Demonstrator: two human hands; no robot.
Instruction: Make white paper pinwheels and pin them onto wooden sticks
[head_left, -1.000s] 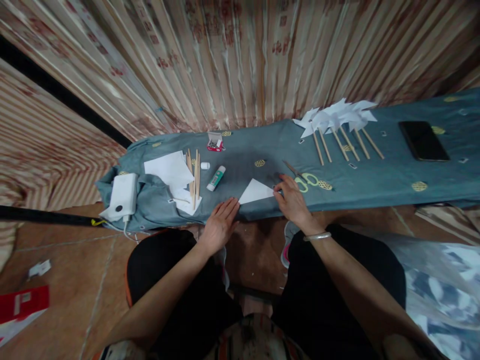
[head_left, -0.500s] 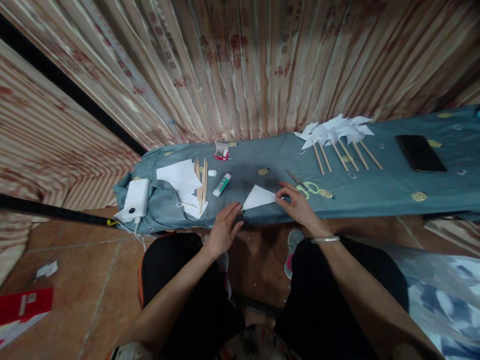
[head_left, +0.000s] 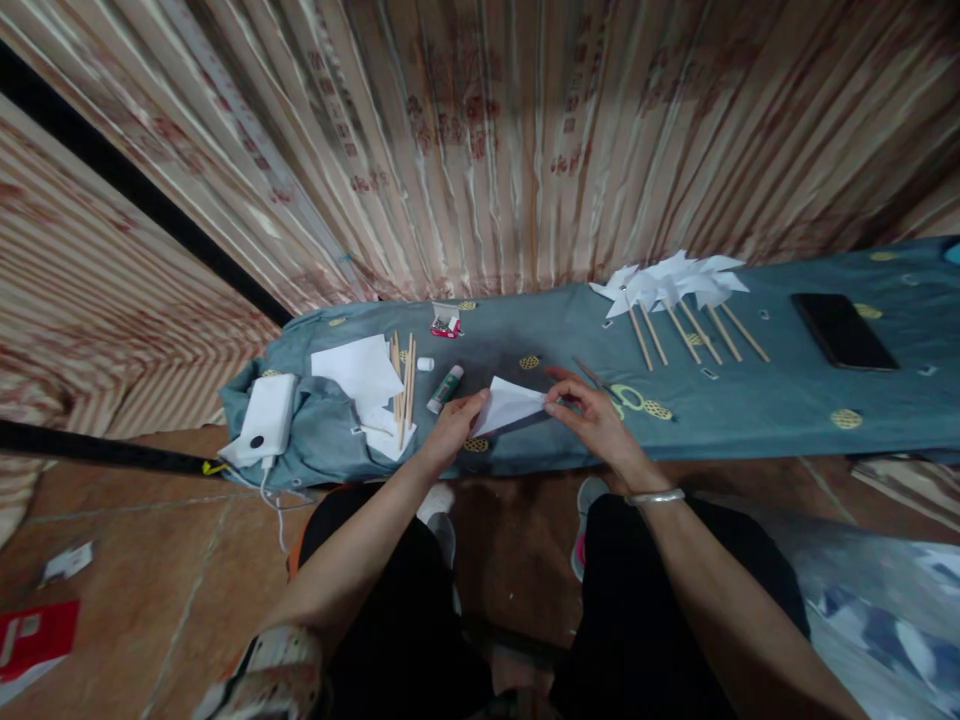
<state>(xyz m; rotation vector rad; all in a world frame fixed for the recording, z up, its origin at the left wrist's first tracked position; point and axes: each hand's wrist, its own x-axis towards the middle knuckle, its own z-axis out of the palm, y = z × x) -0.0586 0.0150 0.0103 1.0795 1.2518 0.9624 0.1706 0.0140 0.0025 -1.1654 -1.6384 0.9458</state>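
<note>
A white sheet of paper folded into a triangle (head_left: pixel 511 404) is held just above the cloth-covered bench. My left hand (head_left: pixel 452 428) grips its left edge between thumb and fingers. At the paper's right tip, my right hand (head_left: pixel 589 418) pinches the corner with thumb and index finger. Left of the paper lies a green and white glue stick (head_left: pixel 445 389), its white cap (head_left: pixel 425 364) apart from it. Scissors with light green handles (head_left: pixel 626 398) rest just beyond my right hand, partly hidden by it.
Wooden sticks (head_left: pixel 409 390) lie over white paper pieces (head_left: pixel 352 365) on the left, near a white power bank (head_left: pixel 268 415) with a cable. A small open red box (head_left: pixel 445 321) sits behind. Several paper pinwheels (head_left: pixel 667 284) and a black phone (head_left: pixel 844 330) are on the right.
My left hand has gone from resting flat beside the paper to gripping its left edge. The folded paper has been lifted slightly and tilted. My right hand keeps its pinch.
</note>
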